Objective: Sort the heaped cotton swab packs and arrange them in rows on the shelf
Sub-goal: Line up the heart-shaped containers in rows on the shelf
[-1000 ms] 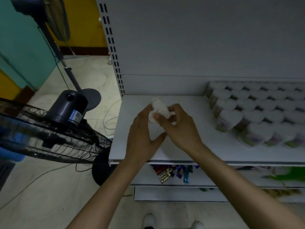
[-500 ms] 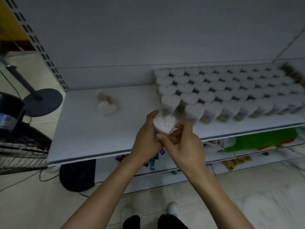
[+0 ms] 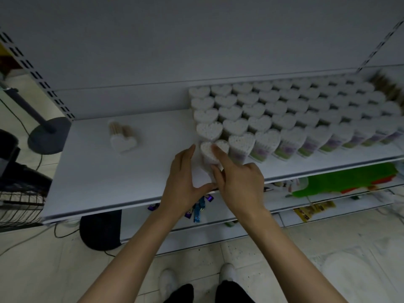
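Left hand [image 3: 182, 182]: open, straight fingers flat against the left side of the held pack [image 3: 206, 150], thumb spread rightward
Right hand [image 3: 239, 185]: forefinger over the top of the held pack, other fingers curled on its near side; thumb hidden
Held pack: one, heart-shaped, upright between both hands, at the front left corner of the standing block [image 3: 284, 112]
Step in hand: seating this pack at the front of the leftmost file; judged nearly done
Next move: release without tipping, a nudge flush with the front row, then a reach left for the loose pack [image 3: 122, 141]
Standing block: behind and right of the hands; four packs directly behind the held one, five rows deep with it; files farther right too blurred to count
Loose pack: one, lying apart, beyond and left of the left hand
Shelf [image 3: 98, 171]: one board under the hands and all packs
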The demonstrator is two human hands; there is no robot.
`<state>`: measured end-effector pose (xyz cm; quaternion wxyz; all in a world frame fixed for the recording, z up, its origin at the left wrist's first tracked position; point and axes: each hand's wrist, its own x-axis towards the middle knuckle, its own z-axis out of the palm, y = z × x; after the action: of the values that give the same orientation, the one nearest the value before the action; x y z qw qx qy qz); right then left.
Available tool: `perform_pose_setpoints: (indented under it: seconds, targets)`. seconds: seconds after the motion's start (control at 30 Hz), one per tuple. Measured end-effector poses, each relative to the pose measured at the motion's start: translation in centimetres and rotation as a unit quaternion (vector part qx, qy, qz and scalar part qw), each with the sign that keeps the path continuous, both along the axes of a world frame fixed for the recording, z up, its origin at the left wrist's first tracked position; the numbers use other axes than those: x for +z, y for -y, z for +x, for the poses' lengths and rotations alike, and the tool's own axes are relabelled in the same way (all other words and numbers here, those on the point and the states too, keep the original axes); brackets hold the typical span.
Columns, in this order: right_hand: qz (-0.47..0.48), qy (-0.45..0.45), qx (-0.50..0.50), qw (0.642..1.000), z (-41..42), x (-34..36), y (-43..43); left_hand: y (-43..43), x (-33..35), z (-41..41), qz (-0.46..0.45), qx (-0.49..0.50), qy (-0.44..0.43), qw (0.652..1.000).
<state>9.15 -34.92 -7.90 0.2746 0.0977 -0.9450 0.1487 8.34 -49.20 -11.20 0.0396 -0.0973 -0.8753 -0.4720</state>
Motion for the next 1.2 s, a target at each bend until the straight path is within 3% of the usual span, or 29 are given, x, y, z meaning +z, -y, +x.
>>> perform_pose_setpoints:
  seconds: [0.27, 0.5, 0.73, 0.83, 0.93, 1.0, 1.13, 1.2]
  targets:
    - [-0.018, 0.016, 0.001, 1.0, -1.0, 0.2, 0.3, -0.3, -0.8, 0.0, 0.019, 0.044, -0.024, 0.999]
    - [-0.099, 0.047, 0.014, 0.994, 0.5, 1.3, 1.2, 0.4, -1.2, 1.6, 0.052, 0.07, -0.086, 0.992]
    - [-0.103, 0.011, 0.141, 0.985, -0.2, 2.4, 6.3, 7.1, 0.8, -1.0, -0.029, 0.273, -0.127, 0.953]
    - [-0.075, 0.017, 0.175, 0.982, -1.4, 2.6, 8.2, 11.0, 1.1, -3.3, -0.078, 0.314, -0.069, 0.944]
    - [-0.054, 0.051, 0.188, 0.979, -2.4, 2.6, 9.6, 13.3, 0.8, -5.2, -0.105, 0.283, 0.01, 0.953]
    - [-0.055, 0.073, 0.194, 0.977, -3.0, 2.4, 10.1, 13.7, 0.8, -6.0, -0.115, 0.278, 0.014, 0.953]
    - [-0.034, 0.1, 0.185, 0.977, -4.0, 2.8, 10.5, 14.3, 1.6, -6.6, 0.009, 0.271, -0.018, 0.962]
    - [0.016, 0.114, 0.197, 0.973, -4.6, 3.2, 10.9, 14.3, 2.3, -6.4, 0.02, 0.259, -0.042, 0.965]
